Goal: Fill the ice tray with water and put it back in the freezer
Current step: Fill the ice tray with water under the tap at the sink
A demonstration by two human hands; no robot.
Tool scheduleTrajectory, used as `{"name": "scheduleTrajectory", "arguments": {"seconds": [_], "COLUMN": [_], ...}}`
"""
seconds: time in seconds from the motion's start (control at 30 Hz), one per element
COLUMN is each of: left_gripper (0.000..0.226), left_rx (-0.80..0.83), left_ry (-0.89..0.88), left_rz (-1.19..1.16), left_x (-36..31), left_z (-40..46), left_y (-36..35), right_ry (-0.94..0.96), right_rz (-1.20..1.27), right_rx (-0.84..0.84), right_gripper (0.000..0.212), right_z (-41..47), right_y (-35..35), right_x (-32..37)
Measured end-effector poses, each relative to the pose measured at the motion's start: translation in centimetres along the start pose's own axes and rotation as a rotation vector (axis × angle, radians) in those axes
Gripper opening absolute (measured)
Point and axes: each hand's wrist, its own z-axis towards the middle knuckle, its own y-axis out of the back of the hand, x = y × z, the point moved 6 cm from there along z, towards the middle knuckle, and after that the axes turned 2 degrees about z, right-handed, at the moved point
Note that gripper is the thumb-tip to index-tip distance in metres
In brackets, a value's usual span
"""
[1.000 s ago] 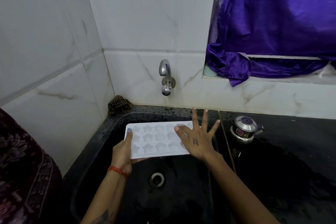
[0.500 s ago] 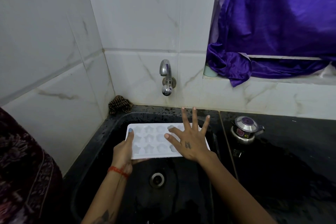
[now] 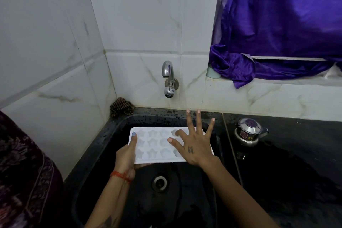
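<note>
A white ice tray (image 3: 157, 146) with star and round moulds is held level over the black sink (image 3: 118, 127), below the steel wall tap (image 3: 169, 79). My left hand (image 3: 127, 153) grips the tray's left end, thumb on top. My right hand (image 3: 194, 140) lies flat with fingers spread over the tray's right half, covering those moulds. No water runs from the tap. Whether the moulds hold water I cannot tell.
The sink drain (image 3: 159, 183) lies under the tray. A small steel pot with a purple knob (image 3: 249, 132) stands on the wet black counter to the right. A brown scrubber (image 3: 122, 106) sits in the back left corner. A purple curtain (image 3: 277, 24) hangs over the sill.
My right hand has slid left across the top of the tray, from its right edge to over its right half. The left hand and tray have stayed put.
</note>
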Motion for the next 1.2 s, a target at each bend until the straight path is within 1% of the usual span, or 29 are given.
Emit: {"name": "scheduleTrajectory", "arguments": {"seconds": [0.1,0.17,0.27,0.33,0.43,0.57,0.63,0.7,0.8,0.9,0.97,1.1,1.2], "left_gripper": [0.037,0.037,0.037,0.036,0.036,0.037,0.038,0.038,0.037,0.037,0.036,0.034,0.035], "left_rx": [0.011,0.006,0.003,0.003,0.001,0.008,0.009,0.009,0.012,0.012,0.002,-0.004,0.003], "left_ry": [0.005,0.002,-0.002,-0.005,-0.013,-0.007,-0.009,-0.010,-0.014,-0.016,-0.026,-0.046,-0.050], "left_rz": [-0.013,-0.008,-0.005,-0.009,-0.005,0.000,0.006,0.011,0.017,0.014,0.018,0.006,0.001], "left_x": [0.0,-0.1,-0.3,-0.4,-0.6,-0.4,-0.2,0.0,0.0,0.1,0.0,-0.3,-0.4], "left_z": [-0.2,-0.3,-0.3,-0.4,-0.4,-0.4,-0.3,-0.3,-0.2,-0.2,-0.2,-0.2,-0.3], "left_y": [-0.2,-0.3,-0.3,-0.3,-0.3,-0.2,-0.2,-0.3,-0.2,-0.3,-0.4,-0.3,-0.3], "right_ry": [-0.080,-0.136,-0.170,-0.174,-0.155,-0.028,0.029,0.033,-0.026,-0.126,-0.167,-0.164,-0.107], "right_rz": [0.215,0.316,0.372,0.394,0.345,0.053,-0.053,-0.093,-0.018,0.264,0.382,0.394,0.236], "right_rx": [0.078,0.144,0.193,0.202,0.156,0.007,-0.025,-0.024,0.024,0.134,0.191,0.209,0.110], "right_gripper": [0.083,0.088,0.086,0.080,0.075,0.073,0.074,0.075,0.076,0.066,0.062,0.057,0.064], "right_z": [0.3,0.4,0.3,0.2,0.0,-0.5,-0.7,-0.8,-0.9,-0.7,-0.4,-0.4,-0.5], "right_y": [-0.4,-0.5,-0.3,-0.2,-0.1,0.7,1.0,1.1,0.9,0.4,0.2,0.2,0.7], "right_x": [0.2,0.2,0.2,0.3,0.3,0.3,0.5,0.6,0.6,0.5,0.5,0.3,0.4]}}
